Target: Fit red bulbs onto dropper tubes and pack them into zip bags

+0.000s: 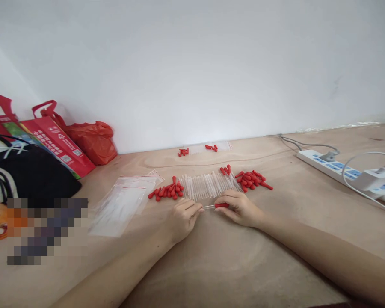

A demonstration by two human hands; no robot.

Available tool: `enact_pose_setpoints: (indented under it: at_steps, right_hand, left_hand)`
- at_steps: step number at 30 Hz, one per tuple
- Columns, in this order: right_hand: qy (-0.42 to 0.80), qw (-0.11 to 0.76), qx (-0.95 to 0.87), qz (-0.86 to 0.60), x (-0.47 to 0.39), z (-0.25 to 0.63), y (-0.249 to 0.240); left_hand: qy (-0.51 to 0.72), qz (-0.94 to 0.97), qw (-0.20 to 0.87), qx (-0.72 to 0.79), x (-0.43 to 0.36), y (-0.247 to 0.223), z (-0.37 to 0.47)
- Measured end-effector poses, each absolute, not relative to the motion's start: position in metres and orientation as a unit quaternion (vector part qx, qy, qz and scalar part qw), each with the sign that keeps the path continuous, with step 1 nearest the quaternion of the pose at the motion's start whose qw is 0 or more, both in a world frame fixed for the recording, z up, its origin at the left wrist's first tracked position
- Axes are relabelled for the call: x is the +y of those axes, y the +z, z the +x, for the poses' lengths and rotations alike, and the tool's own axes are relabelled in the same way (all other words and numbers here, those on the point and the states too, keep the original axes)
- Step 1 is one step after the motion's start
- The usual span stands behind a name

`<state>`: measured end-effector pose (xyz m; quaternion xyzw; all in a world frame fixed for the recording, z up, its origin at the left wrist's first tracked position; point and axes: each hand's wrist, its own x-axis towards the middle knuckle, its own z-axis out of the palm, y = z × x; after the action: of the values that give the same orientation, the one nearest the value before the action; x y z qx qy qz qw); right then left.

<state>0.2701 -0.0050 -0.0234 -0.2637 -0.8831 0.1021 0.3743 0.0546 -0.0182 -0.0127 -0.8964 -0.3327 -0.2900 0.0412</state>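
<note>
My left hand (183, 218) pinches one end of a thin clear tube (208, 207). At the tube's other end, my right hand (239, 207) grips a red rubber bulb (221, 205), which meets the tube end. Just beyond both hands lies a row of clear tubes (205, 186), side by side. One pile of red bulbs (168, 190) sits left of the row and another pile of red bulbs (252, 180) sits right of it. A few red bulbs (225, 170) rest at the row's upper right end.
Clear zip bags (122, 205) lie at the left. Small sets of red bulbs (183, 152) and bags are near the wall. Red bags (59, 143) and a black bag (35, 173) stand far left. A white power strip (330, 167) with cables is at the right.
</note>
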Motion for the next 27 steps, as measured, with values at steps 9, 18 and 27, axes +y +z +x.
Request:
enact_pose_setpoints:
  at_steps: [9,18,27]
  right_hand:
    - [0.092,0.374,-0.887,-0.256,-0.007,0.266,-0.026]
    - [0.311,0.487,-0.757,-0.305,-0.004,0.263,-0.021]
    - [0.361,0.578,-0.547,-0.486,0.047,0.305,0.012]
  left_hand:
    - [-0.306,-0.896,0.038,-0.32,-0.018,-0.015,0.057]
    - [-0.316,-0.879,-0.016,-0.356,-0.017,-0.011,0.058]
    - [-0.318,-0.867,-0.06,-0.379,-0.017,-0.01,0.058]
